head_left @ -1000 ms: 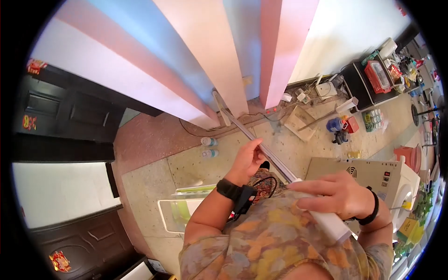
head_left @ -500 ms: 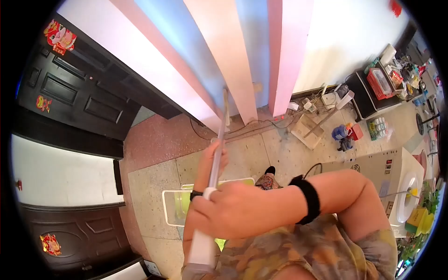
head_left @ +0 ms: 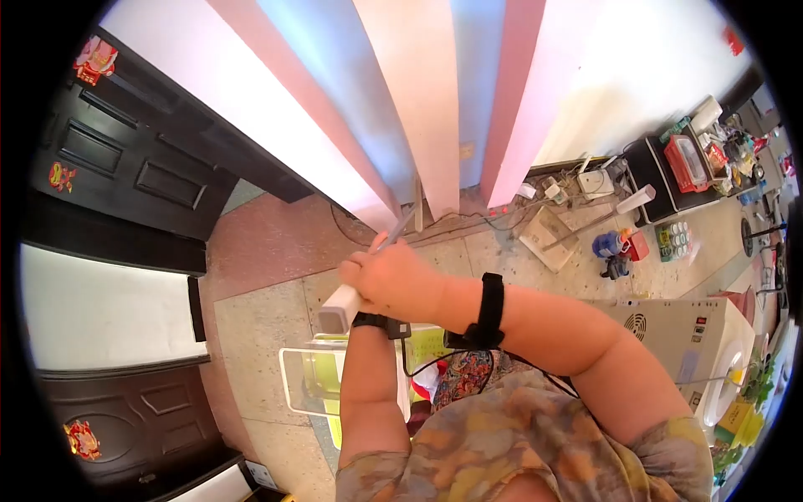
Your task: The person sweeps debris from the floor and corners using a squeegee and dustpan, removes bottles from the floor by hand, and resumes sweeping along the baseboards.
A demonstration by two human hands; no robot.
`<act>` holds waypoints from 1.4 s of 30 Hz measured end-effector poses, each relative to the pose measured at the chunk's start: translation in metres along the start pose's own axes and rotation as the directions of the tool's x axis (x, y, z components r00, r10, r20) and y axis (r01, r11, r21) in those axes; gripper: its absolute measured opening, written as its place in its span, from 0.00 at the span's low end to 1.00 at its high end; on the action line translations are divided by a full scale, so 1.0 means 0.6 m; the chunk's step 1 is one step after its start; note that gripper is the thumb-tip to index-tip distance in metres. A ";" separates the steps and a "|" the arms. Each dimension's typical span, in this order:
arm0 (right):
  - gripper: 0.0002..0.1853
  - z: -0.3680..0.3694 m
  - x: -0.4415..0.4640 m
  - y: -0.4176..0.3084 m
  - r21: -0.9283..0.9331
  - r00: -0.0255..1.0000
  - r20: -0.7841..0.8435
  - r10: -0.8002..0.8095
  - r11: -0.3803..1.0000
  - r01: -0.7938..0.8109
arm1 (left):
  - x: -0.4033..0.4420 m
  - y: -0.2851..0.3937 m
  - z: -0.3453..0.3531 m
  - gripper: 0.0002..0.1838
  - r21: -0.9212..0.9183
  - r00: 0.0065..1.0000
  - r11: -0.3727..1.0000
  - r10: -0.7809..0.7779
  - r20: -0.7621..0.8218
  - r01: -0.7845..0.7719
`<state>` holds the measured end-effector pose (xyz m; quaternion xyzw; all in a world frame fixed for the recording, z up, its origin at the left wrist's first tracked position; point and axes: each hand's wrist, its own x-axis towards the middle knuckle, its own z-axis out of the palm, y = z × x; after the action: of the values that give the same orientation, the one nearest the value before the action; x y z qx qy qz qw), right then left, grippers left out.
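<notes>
A long-handled broom [head_left: 407, 224] runs away from me on a slant, its white grip end [head_left: 339, 309] toward my body. My right hand [head_left: 397, 280] is wrapped round the upper handle, just ahead of that end. Close beyond and partly behind it, my left hand [head_left: 386, 243] is closed on the same handle; most of it is hidden. The narrow broom head [head_left: 419, 205] shows edge-on, low in the gap between the pink and cream wall strips.
A long-handled dustpan [head_left: 548, 238] lies right of the striped wall, near cables and a white router [head_left: 595, 182]. A blue bottle [head_left: 606, 243] and a pack of cans [head_left: 673, 241] stand on the floor. A white-framed green chair [head_left: 288, 381] is beside my left arm; a beige appliance [head_left: 669, 335] is at right.
My right hand has moved forward and up, close to my left hand. The broom's grip end has risen away from my body, and the head has shifted slightly right and down.
</notes>
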<state>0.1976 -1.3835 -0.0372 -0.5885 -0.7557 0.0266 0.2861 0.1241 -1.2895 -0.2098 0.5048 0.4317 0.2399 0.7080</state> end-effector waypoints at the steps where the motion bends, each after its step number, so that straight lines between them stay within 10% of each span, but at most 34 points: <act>1: 0.14 0.016 0.004 0.017 0.100 0.994 0.080 0.078 0.991 -0.086 | 0.017 -0.008 -0.002 0.14 -0.033 1.000 0.999 -0.017 -0.007 0.017; 8: 0.15 0.129 -0.030 0.172 0.284 0.923 0.253 0.289 0.890 -0.356 | 0.111 -0.113 0.009 0.11 -0.253 0.985 0.952 -0.164 0.047 0.171; 21: 0.20 0.029 -0.099 0.201 0.368 0.970 0.221 0.103 0.912 -0.181 | 0.021 -0.022 0.120 0.06 -0.606 0.798 0.524 -0.322 0.510 0.599; 24: 0.18 0.017 -0.077 0.199 0.376 0.958 0.253 0.135 0.899 -0.225 | 0.041 -0.048 0.103 0.07 -0.637 0.769 0.525 -0.053 0.637 0.564; 32: 0.15 0.061 -0.022 0.257 0.500 0.955 0.261 0.140 0.827 -0.257 | 0.103 -0.027 0.098 0.10 -0.701 0.895 0.559 -0.229 0.383 0.443; 37: 0.13 0.093 0.000 0.301 0.469 0.978 0.089 0.188 0.858 -0.208 | 0.172 -0.067 0.094 0.12 -0.431 0.972 0.902 0.114 0.206 -0.014; 39: 0.11 0.083 0.016 0.313 0.476 0.968 0.132 0.214 0.843 -0.251 | 0.182 -0.022 0.108 0.12 -0.732 0.903 0.532 -0.211 0.374 0.427; 42: 0.05 0.067 0.027 0.314 0.512 0.952 0.103 0.287 0.806 -0.298 | 0.209 -0.045 0.118 0.12 -0.667 0.911 0.624 -0.224 0.346 0.407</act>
<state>0.3414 -1.2991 -0.1354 -0.5978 -0.6231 0.2802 0.4194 0.2459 -1.2383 -0.2726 0.1224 0.2983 0.2019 0.9248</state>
